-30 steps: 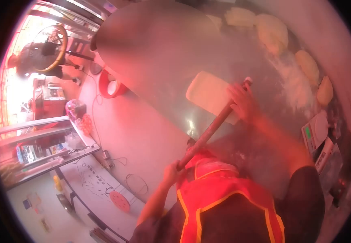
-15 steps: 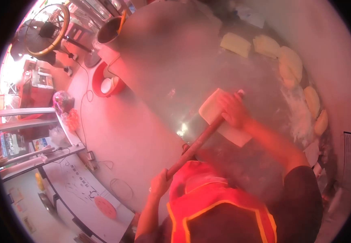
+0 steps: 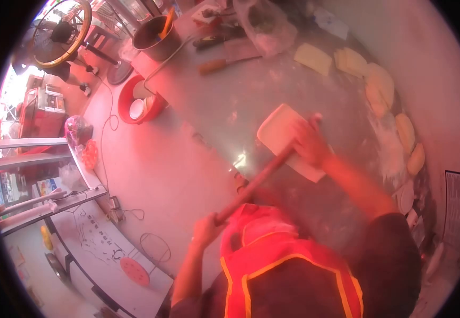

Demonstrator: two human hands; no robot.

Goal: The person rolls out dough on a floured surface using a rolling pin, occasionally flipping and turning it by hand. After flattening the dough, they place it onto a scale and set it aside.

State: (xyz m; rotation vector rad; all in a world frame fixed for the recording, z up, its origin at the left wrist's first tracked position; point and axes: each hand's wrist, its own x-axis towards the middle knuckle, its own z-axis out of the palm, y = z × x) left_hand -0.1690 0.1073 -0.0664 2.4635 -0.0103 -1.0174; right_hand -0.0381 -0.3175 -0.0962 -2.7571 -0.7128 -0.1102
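Note:
A long wooden rolling pin (image 3: 261,179) lies slantwise across a pale slab of dough (image 3: 276,130) on the grey worktop. My left hand (image 3: 206,230) is closed round the pin's near end, beside my red apron. Near its far end, my right hand (image 3: 309,143) grips the pin over the dough, slightly blurred. The slab shows on both sides of the pin, and its middle is hidden under the pin and right hand.
Several folded dough pieces (image 3: 381,87) line the worktop's right side by white flour (image 3: 389,146). At the back lie a wooden-handled knife (image 3: 213,66) and a plastic bag (image 3: 266,26). A dark pot (image 3: 158,46) and red basin (image 3: 126,100) stand left, near a fan (image 3: 63,32).
The grey haze over the back of the worktop has cleared, showing the knife and bag. My hands and the rolling pin have shifted slightly; both hands keep their grip.

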